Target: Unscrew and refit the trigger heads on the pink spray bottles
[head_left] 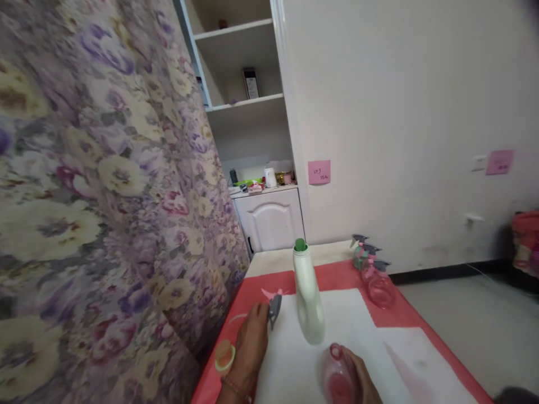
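My left hand [252, 334] is closed around a grey trigger spray head [274, 311] at the table's left side; a thin pale tube shows to the left of the fingers. Just behind it is a pink piece [269, 293], partly covered. With my right hand [360, 373] I grip a clear pink bottle [337, 373] near the front edge of the view; its neck is uncovered. A tall pale green bottle [309, 303] with a green top stands upright between my hands. Left of my left wrist lies a round cap with a light green rim [224, 357].
Several spray bottles [380, 289] with grey triggers stand in a row at the right back. White sheets [345, 314] lie on the red table cover [337, 275]. A floral curtain [126, 224] hangs close on the left. A shelf cabinet [269, 219] stands behind.
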### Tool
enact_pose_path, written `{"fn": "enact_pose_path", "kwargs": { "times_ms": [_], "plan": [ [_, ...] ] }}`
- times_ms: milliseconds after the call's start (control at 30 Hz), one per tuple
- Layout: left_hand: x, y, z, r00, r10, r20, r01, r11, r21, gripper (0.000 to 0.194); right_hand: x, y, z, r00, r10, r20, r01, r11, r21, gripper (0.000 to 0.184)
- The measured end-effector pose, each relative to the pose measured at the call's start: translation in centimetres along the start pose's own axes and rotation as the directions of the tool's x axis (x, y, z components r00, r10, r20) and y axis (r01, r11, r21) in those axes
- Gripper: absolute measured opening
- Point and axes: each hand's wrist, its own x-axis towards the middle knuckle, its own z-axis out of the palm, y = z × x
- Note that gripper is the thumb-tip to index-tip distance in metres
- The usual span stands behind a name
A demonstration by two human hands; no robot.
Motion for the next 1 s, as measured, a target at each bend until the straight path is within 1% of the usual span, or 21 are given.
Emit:
{"fn": "enact_pose_path", "kwargs": {
  "times_ms": [33, 133, 200, 233, 300, 367, 433, 467, 533, 600, 700, 767, 867, 1000],
  "plan": [
    [-0.5, 1.0, -0.9, 0.998, 0.033, -0.048, -0.034, 0.999, -0.020, 0.033, 0.0, -0.1, -0.1, 1.000, -0.025, 0.009, 0.025, 1.000, -0.008, 0.071],
    [-2.2, 4.1, -3.1, 0.972, 0.105, -0.209, -0.151, 0.965, -0.216, 0.033, 0.2, -0.6, -0.4, 0.996, -0.087, 0.016, 0.088, 0.995, -0.045, 0.079],
    [-3.3, 6.3, -4.0, 0.959, 0.074, -0.273, -0.180, 0.903, -0.390, 0.033, 0.3, -0.8, -0.6, 0.995, -0.093, 0.025, 0.095, 0.994, -0.059, 0.081],
    [-3.8, 7.3, -4.1, 0.959, 0.032, -0.281, -0.172, 0.855, -0.489, 0.033, 0.4, -0.8, -0.6, 0.996, -0.083, 0.031, 0.085, 0.995, -0.057, 0.081],
    [-4.6, 9.1, -4.0, 0.957, -0.095, -0.275, -0.122, 0.727, -0.675, 0.035, 0.4, -0.7, -0.5, 0.998, -0.058, 0.032, 0.059, 0.997, -0.043, 0.079],
    [-5.3, 10.5, -3.2, 0.943, -0.210, -0.257, -0.088, 0.588, -0.804, 0.036, 0.3, -0.7, -0.4, 0.999, -0.050, 0.021, 0.051, 0.999, -0.020, 0.078],
    [-5.9, 11.3, -2.2, 0.934, -0.264, -0.240, -0.082, 0.495, -0.865, 0.033, 0.3, -0.6, -0.3, 0.998, -0.057, 0.020, 0.057, 0.998, 0.008, 0.081],
    [-6.1, 11.5, -1.7, 0.936, -0.268, -0.228, -0.077, 0.475, -0.876, 0.031, 0.3, -0.6, -0.3, 0.998, -0.059, 0.025, 0.059, 0.998, 0.021, 0.082],
    [-6.6, 11.8, -0.8, 0.944, -0.255, -0.209, -0.064, 0.481, -0.875, 0.027, 0.4, -0.6, -0.3, 0.998, -0.058, 0.022, 0.057, 0.998, 0.037, 0.083],
    [-6.9, 11.9, -0.2, 0.955, -0.232, -0.184, -0.042, 0.510, -0.859, 0.028, 0.5, -0.6, -0.5, 0.998, -0.056, 0.017, 0.056, 0.998, 0.038, 0.081],
    [-7.1, 12.2, 0.4, 0.972, -0.189, -0.142, -0.019, 0.538, -0.843, 0.033, 0.6, -0.8, -0.8, 0.995, -0.071, 0.066, 0.069, 0.997, 0.024, 0.081],
    [-7.0, 12.5, 0.8, 0.980, -0.148, -0.131, -0.024, 0.566, -0.824, 0.032, 0.5, -1.0, -1.0, 0.995, -0.076, 0.071, 0.075, 0.997, 0.024, 0.081],
    [-6.7, 12.8, 1.4, 0.987, -0.081, -0.138, -0.059, 0.616, -0.786, 0.029, 0.5, -1.2, -1.1, 0.997, -0.077, 0.027, 0.076, 0.996, 0.037, 0.079],
    [-6.3, 12.9, 2.6, 0.993, -0.041, -0.108, -0.053, 0.667, -0.743, 0.027, 0.5, -0.9, -1.1, 0.991, -0.124, 0.055, 0.121, 0.991, 0.053, 0.081]
  ]
}}
